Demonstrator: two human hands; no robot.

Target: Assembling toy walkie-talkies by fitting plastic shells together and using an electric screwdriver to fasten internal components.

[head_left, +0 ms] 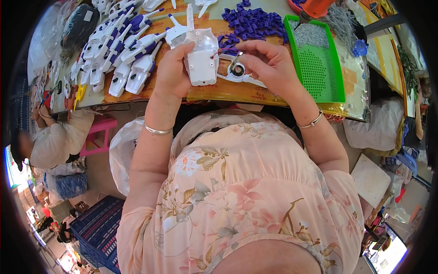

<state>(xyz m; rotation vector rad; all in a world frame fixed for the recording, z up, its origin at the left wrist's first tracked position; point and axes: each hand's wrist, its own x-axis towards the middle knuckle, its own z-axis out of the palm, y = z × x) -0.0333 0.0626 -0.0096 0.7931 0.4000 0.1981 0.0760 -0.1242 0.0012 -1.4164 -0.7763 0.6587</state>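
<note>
My left hand (pixel 174 68) grips the edge of a white plastic housing (pixel 202 68), its open inner side facing up above the table. Thin red and dark wires (pixel 223 50) run from the housing toward my right hand (pixel 269 61). The thumb and fingers of that hand pinch a small metallic part (pixel 238 55) at the wires' end; its exact kind is too small to tell. Just below the pinch, a round black part (pixel 237 69) sits at a white plastic piece (pixel 250 80) on the table. Some of it is hidden behind my right fingers.
Many white and purple housings (pixel 114 55) lie heaped at the left. Loose purple parts (pixel 255 23) are piled behind my hands. A green tray (pixel 340 86) holding small grey pieces stands at the right, an orange-handled tool (pixel 315 8) above it. Another person (pixel 64 141) works at far left.
</note>
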